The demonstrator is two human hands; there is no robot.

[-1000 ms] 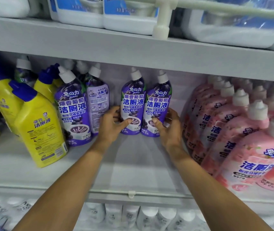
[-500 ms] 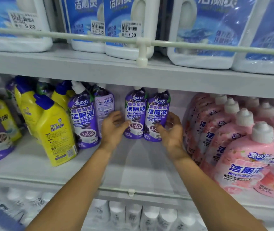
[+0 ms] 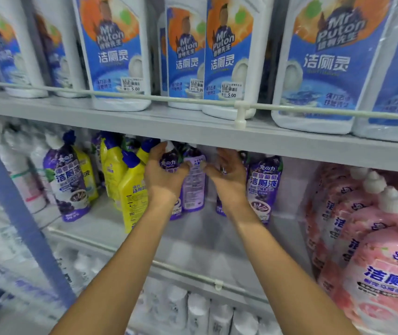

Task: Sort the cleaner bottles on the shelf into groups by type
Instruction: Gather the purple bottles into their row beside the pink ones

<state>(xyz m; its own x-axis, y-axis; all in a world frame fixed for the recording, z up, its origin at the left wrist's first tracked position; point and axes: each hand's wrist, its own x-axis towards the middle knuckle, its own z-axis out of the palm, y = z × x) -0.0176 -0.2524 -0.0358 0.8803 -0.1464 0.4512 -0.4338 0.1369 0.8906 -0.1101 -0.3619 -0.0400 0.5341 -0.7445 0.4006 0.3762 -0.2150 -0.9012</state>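
Leftward you've shifted: your left hand (image 3: 163, 180) grips one purple bottle (image 3: 168, 162) and your right hand (image 3: 229, 182) seemingly curls round a second purple bottle (image 3: 220, 207) — gathering like with like.

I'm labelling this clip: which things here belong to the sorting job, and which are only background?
Job: purple bottles, one gripped by the left hand; yellow bottles; pink bottles; right hand.
Background: white jugs on the shelf above; white bottles on the shelf below; guard rail.
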